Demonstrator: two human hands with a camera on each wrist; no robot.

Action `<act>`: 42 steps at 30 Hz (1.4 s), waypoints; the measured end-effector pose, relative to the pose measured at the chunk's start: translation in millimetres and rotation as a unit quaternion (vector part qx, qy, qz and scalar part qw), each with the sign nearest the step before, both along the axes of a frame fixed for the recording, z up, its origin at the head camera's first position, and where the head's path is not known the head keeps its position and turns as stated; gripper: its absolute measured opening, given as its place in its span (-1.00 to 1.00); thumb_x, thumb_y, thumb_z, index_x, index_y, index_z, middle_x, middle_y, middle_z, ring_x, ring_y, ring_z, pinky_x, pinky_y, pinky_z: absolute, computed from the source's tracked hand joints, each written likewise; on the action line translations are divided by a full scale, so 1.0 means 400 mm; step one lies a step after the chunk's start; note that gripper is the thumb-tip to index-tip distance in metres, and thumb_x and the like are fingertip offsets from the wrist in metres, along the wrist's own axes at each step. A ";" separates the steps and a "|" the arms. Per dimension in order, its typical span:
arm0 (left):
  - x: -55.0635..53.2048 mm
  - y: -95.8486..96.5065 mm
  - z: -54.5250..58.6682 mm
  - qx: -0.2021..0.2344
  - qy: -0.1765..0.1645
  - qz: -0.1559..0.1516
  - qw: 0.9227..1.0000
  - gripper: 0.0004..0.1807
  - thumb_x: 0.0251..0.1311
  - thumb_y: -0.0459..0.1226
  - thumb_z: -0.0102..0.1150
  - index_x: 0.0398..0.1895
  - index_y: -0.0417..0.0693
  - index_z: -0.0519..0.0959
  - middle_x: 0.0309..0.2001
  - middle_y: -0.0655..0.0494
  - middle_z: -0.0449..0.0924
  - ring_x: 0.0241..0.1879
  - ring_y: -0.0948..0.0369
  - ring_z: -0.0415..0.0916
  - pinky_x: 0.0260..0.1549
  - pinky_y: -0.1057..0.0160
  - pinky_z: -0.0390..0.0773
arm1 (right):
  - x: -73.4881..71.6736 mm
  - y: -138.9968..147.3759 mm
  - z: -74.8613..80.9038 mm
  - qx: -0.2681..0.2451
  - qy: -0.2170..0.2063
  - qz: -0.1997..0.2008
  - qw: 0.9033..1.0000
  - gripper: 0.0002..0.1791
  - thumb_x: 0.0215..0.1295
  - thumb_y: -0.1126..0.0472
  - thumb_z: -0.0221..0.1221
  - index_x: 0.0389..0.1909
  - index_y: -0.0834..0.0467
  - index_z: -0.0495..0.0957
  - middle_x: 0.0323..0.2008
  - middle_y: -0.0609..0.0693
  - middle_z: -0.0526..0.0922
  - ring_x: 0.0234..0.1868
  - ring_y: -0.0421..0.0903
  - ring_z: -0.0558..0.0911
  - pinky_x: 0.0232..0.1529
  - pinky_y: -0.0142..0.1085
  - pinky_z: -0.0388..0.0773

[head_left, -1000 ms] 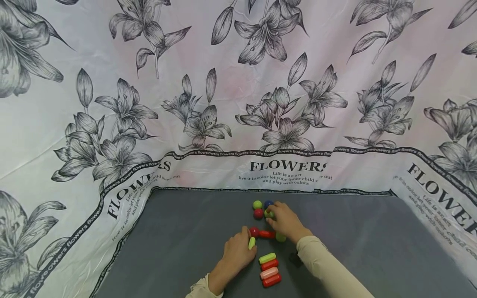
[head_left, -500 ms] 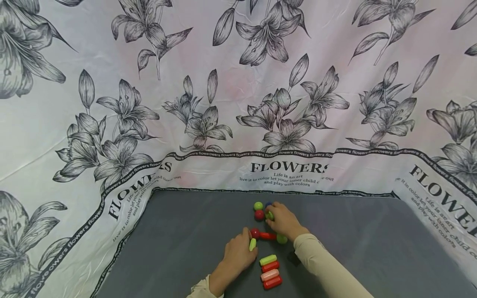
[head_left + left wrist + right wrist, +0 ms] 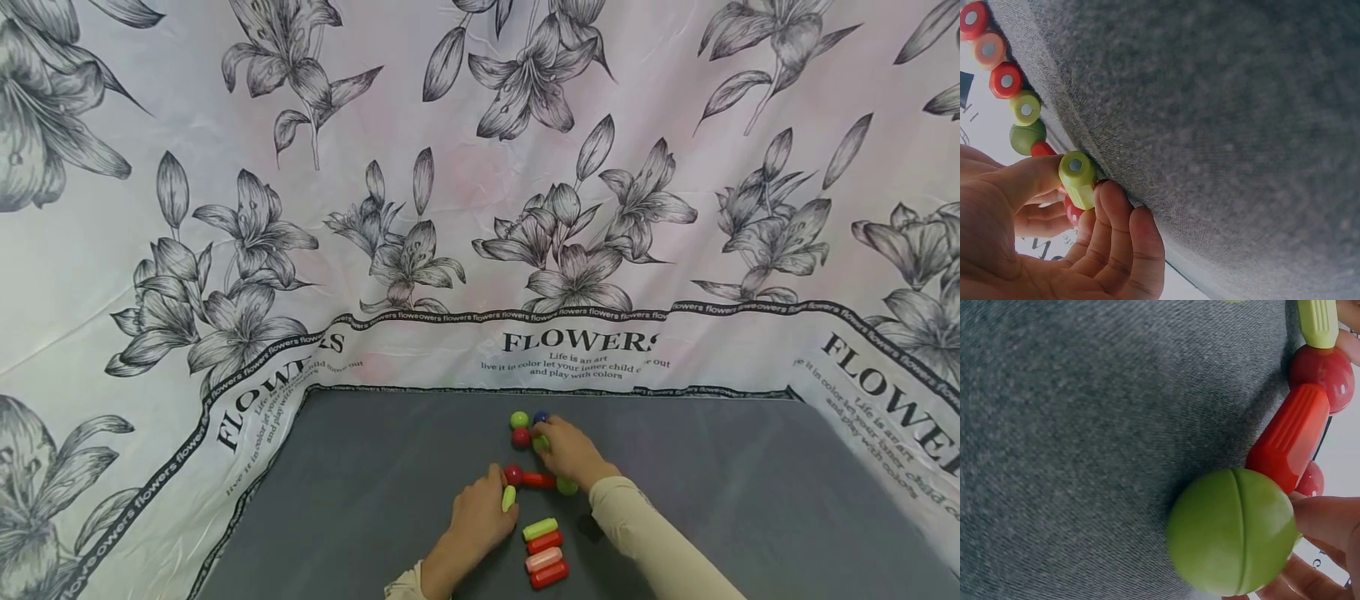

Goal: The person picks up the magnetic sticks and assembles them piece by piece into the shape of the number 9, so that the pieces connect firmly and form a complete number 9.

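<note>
My left hand (image 3: 480, 510) pinches a yellow-green magnetic rod (image 3: 1079, 181) between thumb and fingers, its grey magnet end showing. That rod meets a red ball (image 3: 1322, 375) in the right wrist view. From the ball a red rod (image 3: 1291, 437) runs to a large green ball (image 3: 1232, 531). Farther back, my right hand (image 3: 570, 450) grips a small green piece (image 3: 542, 442), mostly hidden by the fingers, seemingly a ball. Close to those fingers lie a red ball (image 3: 521, 437), a yellow-green ball (image 3: 519, 420) and a partly covered blue ball (image 3: 541, 417).
Nearer me on the grey table (image 3: 375, 467) lies a row of rods: yellow-green (image 3: 540, 529), red (image 3: 545, 543), pink (image 3: 543, 559) and another red rod (image 3: 549, 575). A small dark patch (image 3: 590, 527) sits beside the right sleeve. Flower-printed cloth (image 3: 480, 250) borders the table.
My right fingers shift slightly around the green piece and cover the blue ball a little more than at first. My left hand keeps its hold on the yellow-green rod. The head view tilts slightly.
</note>
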State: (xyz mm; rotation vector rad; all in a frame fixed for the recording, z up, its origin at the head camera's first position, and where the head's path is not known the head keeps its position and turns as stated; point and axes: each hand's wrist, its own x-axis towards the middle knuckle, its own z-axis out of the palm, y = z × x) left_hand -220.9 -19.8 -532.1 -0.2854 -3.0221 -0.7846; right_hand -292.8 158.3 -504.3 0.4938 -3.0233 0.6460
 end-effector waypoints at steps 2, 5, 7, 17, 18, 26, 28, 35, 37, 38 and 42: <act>0.003 0.004 -0.003 -0.005 -0.005 0.001 1.000 -0.66 0.08 -0.13 0.42 -0.25 0.00 0.43 -0.49 0.11 0.52 -0.54 0.12 0.49 -0.58 0.10 0.39 | 0.004 0.003 -0.006 0.005 -0.010 -0.004 1.000 -0.66 0.20 0.28 0.36 0.02 0.12 0.64 -0.05 0.11 0.64 -0.01 0.13 0.66 0.10 0.07 0.56; 0.005 0.010 -0.008 -0.007 -0.005 0.002 1.000 -0.65 0.08 -0.13 0.42 -0.24 -0.01 0.44 -0.47 0.08 0.55 -0.51 0.07 0.54 -0.55 0.06 0.43 | 0.007 0.007 -0.012 0.005 -0.017 -0.007 1.000 -0.64 0.21 0.27 0.37 0.04 0.13 0.63 -0.02 0.12 0.64 0.02 0.14 0.66 0.13 0.08 0.55; 0.005 0.010 -0.008 -0.006 0.001 0.004 1.000 -0.65 0.07 -0.14 0.42 -0.24 -0.01 0.44 -0.47 0.07 0.55 -0.51 0.06 0.55 -0.56 0.06 0.44 | 0.007 0.008 -0.012 0.004 -0.019 -0.006 1.000 -0.63 0.19 0.28 0.38 0.04 0.13 0.62 -0.02 0.12 0.64 0.01 0.13 0.66 0.13 0.09 0.55; -0.005 -0.004 0.001 -0.018 0.029 -0.001 0.999 -0.65 0.07 -0.11 0.40 -0.24 -0.01 0.43 -0.49 0.07 0.55 -0.53 0.07 0.54 -0.58 0.11 0.42 | -0.012 0.004 -0.013 0.009 -0.029 0.000 1.000 -0.62 0.17 0.23 0.41 0.04 0.10 0.62 -0.09 0.09 0.63 -0.07 0.06 0.65 0.05 0.06 0.57; -0.005 -0.005 0.003 -0.020 0.032 -0.001 0.999 -0.64 0.07 -0.11 0.41 -0.24 -0.01 0.43 -0.49 0.07 0.55 -0.53 0.07 0.55 -0.58 0.11 0.42 | -0.013 0.004 -0.014 0.010 -0.029 0.001 1.000 -0.61 0.18 0.23 0.41 0.04 0.10 0.62 -0.09 0.09 0.63 -0.08 0.06 0.65 0.05 0.06 0.57; 0.004 -0.002 0.009 -0.033 0.013 0.002 0.999 -0.61 0.06 -0.08 0.44 -0.23 -0.01 0.44 -0.46 0.06 0.56 -0.48 0.05 0.58 -0.54 0.09 0.46 | -0.005 0.006 -0.021 0.014 -0.036 0.002 0.999 -0.61 0.16 0.23 0.42 0.03 0.12 0.63 -0.10 0.08 0.63 -0.09 0.07 0.65 0.06 0.07 0.57; 0.004 0.000 0.009 -0.037 0.008 0.004 0.999 -0.62 0.07 -0.07 0.44 -0.23 -0.01 0.45 -0.45 0.05 0.57 -0.46 0.05 0.59 -0.52 0.08 0.47 | -0.002 0.007 -0.021 0.012 -0.039 0.001 0.999 -0.61 0.16 0.23 0.41 0.03 0.11 0.63 -0.10 0.08 0.63 -0.08 0.07 0.65 0.07 0.08 0.56; 0.004 0.005 0.008 -0.043 0.013 0.009 0.999 -0.62 0.08 -0.08 0.42 -0.21 -0.03 0.46 -0.44 0.05 0.58 -0.46 0.06 0.58 -0.50 0.08 0.47 | 0.008 0.012 -0.015 0.002 -0.028 0.008 1.000 -0.65 0.16 0.25 0.41 -0.02 0.12 0.64 -0.10 0.09 0.65 -0.05 0.10 0.66 0.08 0.09 0.56; 0.005 0.005 0.009 -0.042 0.013 0.009 0.999 -0.63 0.08 -0.08 0.42 -0.21 -0.03 0.46 -0.44 0.05 0.57 -0.46 0.06 0.57 -0.50 0.08 0.46 | 0.010 0.014 -0.013 -0.002 -0.026 0.009 1.000 -0.67 0.15 0.26 0.41 -0.04 0.12 0.65 -0.10 0.09 0.65 -0.05 0.10 0.66 0.08 0.10 0.55; 0.006 0.005 0.010 -0.041 0.013 0.009 0.999 -0.63 0.08 -0.08 0.41 -0.21 -0.03 0.46 -0.45 0.06 0.57 -0.47 0.07 0.57 -0.51 0.08 0.46 | 0.011 0.014 -0.013 -0.004 -0.025 0.010 1.000 -0.67 0.15 0.26 0.41 -0.05 0.12 0.65 -0.10 0.09 0.65 -0.04 0.10 0.66 0.08 0.10 0.55; 0.010 0.004 0.012 -0.039 0.017 0.008 0.999 -0.64 0.08 -0.09 0.41 -0.22 -0.04 0.46 -0.47 0.07 0.55 -0.49 0.09 0.54 -0.53 0.10 0.43 | 0.013 0.015 -0.015 -0.009 -0.026 0.011 1.000 -0.70 0.16 0.26 0.41 -0.07 0.12 0.65 -0.11 0.09 0.65 -0.06 0.09 0.66 0.08 0.09 0.55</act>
